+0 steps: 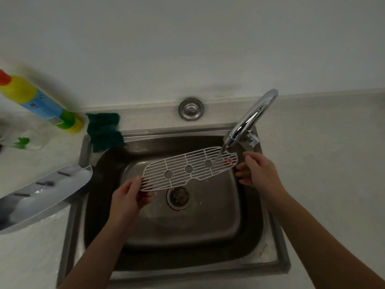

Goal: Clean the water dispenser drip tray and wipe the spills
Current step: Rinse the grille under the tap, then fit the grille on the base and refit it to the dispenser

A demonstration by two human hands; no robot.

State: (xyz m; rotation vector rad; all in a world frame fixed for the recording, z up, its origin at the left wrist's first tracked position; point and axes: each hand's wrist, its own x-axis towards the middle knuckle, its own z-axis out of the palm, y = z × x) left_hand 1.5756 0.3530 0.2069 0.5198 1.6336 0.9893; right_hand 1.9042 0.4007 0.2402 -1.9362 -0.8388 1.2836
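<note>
A white slotted drip-tray grate (188,168) with three round discs and a red spot hangs over the steel sink (245,245). My left hand (130,197) grips its near left end. My right hand (257,171) is at its far right end, fingers spread; I cannot tell whether they touch the grate. A thin stream of water runs from the chrome tap (250,119) onto the right part of the grate. The shiny silver drip tray (44,195) rests on the counter at the left, partly over the sink's edge.
A dark green cloth (104,132) lies on the sink's back left corner. A yellow and blue bottle (39,101) lies on the counter at the left. A round metal strainer plug (191,109) sits behind the sink. The drain (178,197) is in the basin's middle.
</note>
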